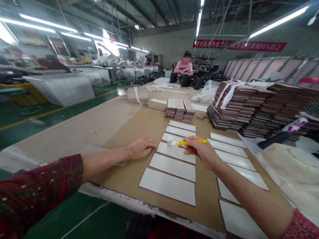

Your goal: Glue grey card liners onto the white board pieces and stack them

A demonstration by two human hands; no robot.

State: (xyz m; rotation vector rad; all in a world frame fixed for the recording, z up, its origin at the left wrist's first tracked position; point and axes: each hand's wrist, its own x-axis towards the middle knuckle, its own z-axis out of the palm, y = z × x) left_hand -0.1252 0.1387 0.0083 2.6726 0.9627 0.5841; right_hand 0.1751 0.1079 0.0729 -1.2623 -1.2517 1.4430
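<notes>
My right hand [199,151] grips the yellow handle of a paintbrush [191,142], fingers closed round it. The pale bristles rest on or just over a white rectangular panel [176,153] in the near column. At that panel's left edge lies my left hand [141,148], fingers stretched out and their tips touching or nearly touching the edge. Below it are two more white panels [171,167] [169,186], with others above. A second column of panels [230,147] runs on the right, some with a wet-looking shine; my right forearm hides part of it.
Bundled panels [179,109] stand farther up the brown tabletop [124,132], and tall dark stacks [239,106] rise at the right. A whitish stained container [289,172] sits at the right edge. A person [184,64] works at the far end. White bins [62,88] stand left.
</notes>
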